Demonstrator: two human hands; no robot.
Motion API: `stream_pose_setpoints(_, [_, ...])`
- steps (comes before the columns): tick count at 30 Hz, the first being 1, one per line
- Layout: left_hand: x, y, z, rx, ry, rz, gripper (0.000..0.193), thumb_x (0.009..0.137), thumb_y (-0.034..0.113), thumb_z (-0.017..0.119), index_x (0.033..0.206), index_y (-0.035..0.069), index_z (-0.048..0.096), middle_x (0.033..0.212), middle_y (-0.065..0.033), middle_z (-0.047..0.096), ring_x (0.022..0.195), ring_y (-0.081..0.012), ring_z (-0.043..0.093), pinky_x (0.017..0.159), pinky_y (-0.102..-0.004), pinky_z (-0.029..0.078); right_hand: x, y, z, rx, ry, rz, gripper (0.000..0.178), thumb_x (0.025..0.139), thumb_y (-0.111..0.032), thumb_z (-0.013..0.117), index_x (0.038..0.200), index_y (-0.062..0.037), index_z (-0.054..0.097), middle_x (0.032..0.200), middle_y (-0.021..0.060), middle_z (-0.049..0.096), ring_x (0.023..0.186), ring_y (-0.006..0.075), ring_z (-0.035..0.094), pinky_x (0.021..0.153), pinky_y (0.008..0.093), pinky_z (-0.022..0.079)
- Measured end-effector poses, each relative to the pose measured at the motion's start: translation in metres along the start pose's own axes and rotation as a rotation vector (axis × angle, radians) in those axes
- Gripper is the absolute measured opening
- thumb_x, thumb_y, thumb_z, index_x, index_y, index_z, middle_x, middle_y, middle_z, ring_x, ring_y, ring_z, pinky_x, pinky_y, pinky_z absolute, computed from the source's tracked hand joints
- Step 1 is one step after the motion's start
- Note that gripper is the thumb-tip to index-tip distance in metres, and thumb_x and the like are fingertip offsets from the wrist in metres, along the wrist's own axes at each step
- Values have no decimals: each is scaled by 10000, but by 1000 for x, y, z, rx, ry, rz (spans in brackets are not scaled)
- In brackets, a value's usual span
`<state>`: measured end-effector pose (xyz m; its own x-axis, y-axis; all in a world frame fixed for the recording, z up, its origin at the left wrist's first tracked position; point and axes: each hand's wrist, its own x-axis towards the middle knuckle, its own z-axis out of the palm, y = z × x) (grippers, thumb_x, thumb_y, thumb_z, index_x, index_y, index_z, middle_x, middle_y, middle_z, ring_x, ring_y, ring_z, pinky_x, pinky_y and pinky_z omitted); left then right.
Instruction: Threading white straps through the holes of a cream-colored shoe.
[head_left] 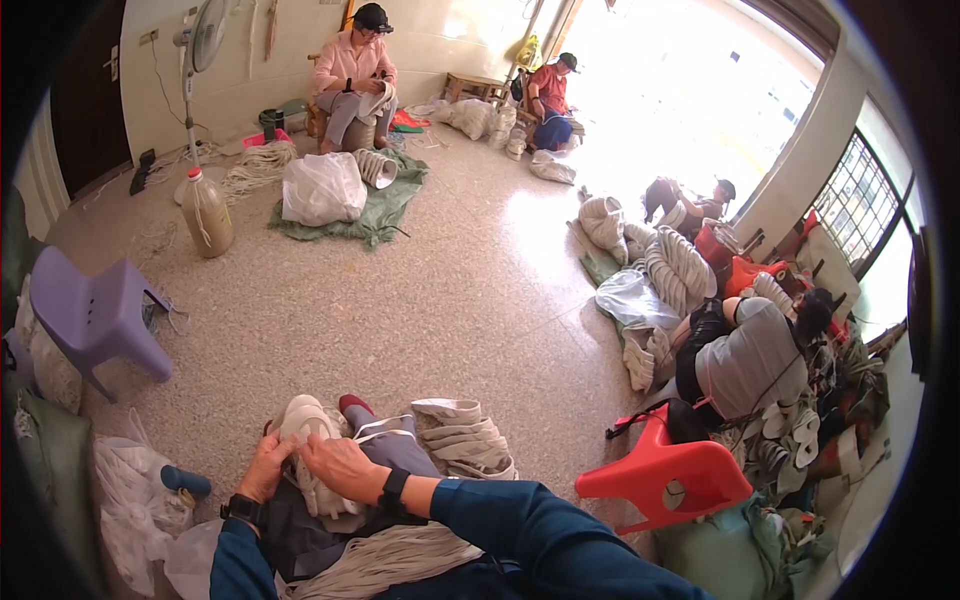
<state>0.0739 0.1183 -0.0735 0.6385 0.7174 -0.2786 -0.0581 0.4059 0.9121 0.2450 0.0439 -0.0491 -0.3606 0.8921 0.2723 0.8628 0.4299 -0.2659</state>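
Note:
A cream-white shoe upper [303, 412] rests on my lap, toe end pointing away from me. My left hand [262, 468] is closed on its left edge. Over the upper's middle, my right hand [345, 468] pinches at the lacing, its fingertips close to those of the left. A white shoelace [385, 431] loops out past the right hand across my grey-clad leg. The exact spot under the fingertips is hidden. Across my lap lies a thick bundle of pale laces [385, 560]. A nested stack of white shoe uppers [465, 438] lies right of my leg.
A red plastic chair [665, 470] stands at right, a purple one [100, 310] at left. White plastic bags [140, 500] and a blue cylinder [186, 481] lie by my left side. Several people sit farther off among shoe piles; a fan [207, 35] and capped jug [208, 215] stand far left.

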Motion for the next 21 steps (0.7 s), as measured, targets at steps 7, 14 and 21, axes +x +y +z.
stream_pose_setpoints(7, [5,-6,5,-22,36,22,376,957,177,631,1292,17,567,1200,-56,652,1116,-135,596,986,-298,463,14,-5,-5,228,94,-97,172,868,-84,586,986,21,518,877,162,564,696,343,652,560,430,519])
stream_pose_setpoints(14, [-46,9,43,1273,445,709,168,794,81,680,952,48,632,858,-105,619,821,-261,618,746,-360,497,16,0,-29,421,263,81,191,834,-118,653,952,-28,532,887,156,566,796,369,628,619,438,506])
stream_pose_setpoints(21, [-42,8,50,1741,7,691,203,706,89,675,901,40,646,819,-110,594,750,-304,602,654,-450,453,24,3,-28,501,240,69,102,877,-104,597,917,-20,556,868,162,597,819,383,612,676,453,498])
